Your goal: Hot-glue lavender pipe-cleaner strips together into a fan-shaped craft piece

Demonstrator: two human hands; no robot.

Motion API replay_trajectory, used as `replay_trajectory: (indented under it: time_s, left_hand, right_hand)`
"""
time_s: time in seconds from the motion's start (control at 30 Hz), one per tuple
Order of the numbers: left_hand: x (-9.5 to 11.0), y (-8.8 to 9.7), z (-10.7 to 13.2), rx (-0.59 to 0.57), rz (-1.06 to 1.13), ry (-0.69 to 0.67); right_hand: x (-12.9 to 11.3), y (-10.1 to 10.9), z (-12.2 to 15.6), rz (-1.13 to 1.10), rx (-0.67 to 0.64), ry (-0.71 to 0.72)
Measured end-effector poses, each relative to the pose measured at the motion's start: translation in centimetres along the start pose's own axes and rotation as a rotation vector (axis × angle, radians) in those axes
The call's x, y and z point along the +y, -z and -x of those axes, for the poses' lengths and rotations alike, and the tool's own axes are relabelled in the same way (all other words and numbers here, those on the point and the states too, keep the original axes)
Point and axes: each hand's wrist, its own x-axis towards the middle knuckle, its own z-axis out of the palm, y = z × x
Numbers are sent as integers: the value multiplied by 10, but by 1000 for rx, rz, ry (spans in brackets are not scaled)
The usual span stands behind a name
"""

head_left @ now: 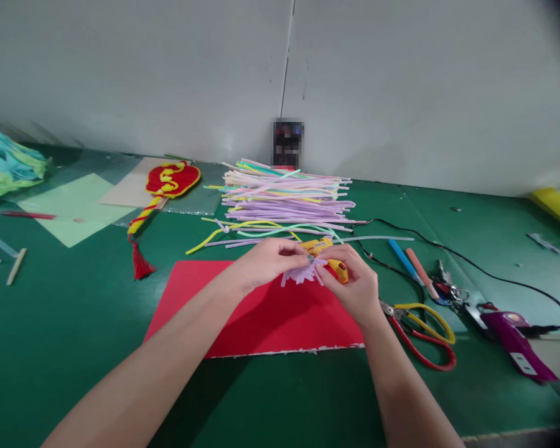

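Both hands meet over a red sheet (261, 317) on the green table. Between them is a small bunch of lilac pipe cleaners (301, 274), its short ends fanned out like petals. My left hand (277, 256) pinches it from the left side. From the right, the fingers of my right hand (354, 277) close on its edge. A small greyish spot shows at the centre of the bunch, too small to identify. Just behind the hands lies a yellow tool (338, 270), partly covered by my fingers.
Behind lies a pile of pastel pipe cleaners (284, 202). Red-and-yellow-handled scissors (420, 333), markers (407, 261), keys (450, 289) and a purple corded device (516, 342) are at right. At left are a red tasselled fan-shaped ornament (172, 180) and a pale green sheet (70, 208).
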Motion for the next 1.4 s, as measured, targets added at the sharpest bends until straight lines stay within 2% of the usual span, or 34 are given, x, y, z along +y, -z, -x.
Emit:
replay_trajectory:
  time_s: [1.0, 1.07, 1.27, 1.4]
  left_hand:
    - [-1, 1, 0, 23, -2, 4]
    - [-3, 1, -2, 77, 0, -1]
    - [-8, 7, -9, 352, 5, -39]
    - [-10, 7, -11, 348, 66, -22]
  right_hand:
    - [0, 0, 0, 1, 9, -33]
    - [1, -1, 1, -9, 10, -71]
    - [6, -3, 3, -67, 10, -163]
    - [4, -5, 3, -72, 5, -175]
